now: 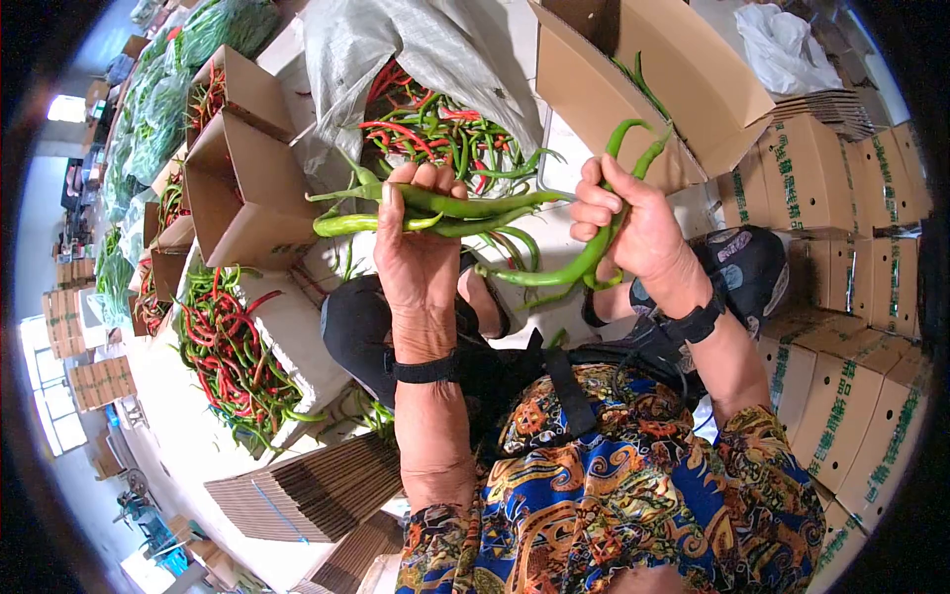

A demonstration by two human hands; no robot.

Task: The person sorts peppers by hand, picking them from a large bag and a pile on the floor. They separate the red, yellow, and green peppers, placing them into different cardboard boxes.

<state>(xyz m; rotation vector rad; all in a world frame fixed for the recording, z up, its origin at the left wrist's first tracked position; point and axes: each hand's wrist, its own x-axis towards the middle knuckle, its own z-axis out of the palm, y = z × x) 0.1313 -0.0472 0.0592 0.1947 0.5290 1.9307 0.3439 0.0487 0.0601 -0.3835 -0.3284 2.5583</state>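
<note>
My left hand (420, 259) is closed around several long green chili peppers (495, 207), which stick out on both sides of the fist. Opposite it, my right hand (648, 226) grips a few curved green chili peppers (554, 276), their ends showing above and below the fingers. Both hands are raised in front of my knees. Beyond them lies an open white woven sack (435, 45) with mixed red and green chili peppers (457, 134) at its mouth. Past my right hand stands an open cardboard box (601, 111) with some green peppers (643, 83) inside.
At left are open cardboard boxes (272, 213) and a heap of red and green peppers (233, 356). Flattened cartons (317, 480) lie at lower left. Printed boxes (811, 183) are stacked at right, near a white plastic bag (782, 49). Bagged green produce (158, 119) lines the far left.
</note>
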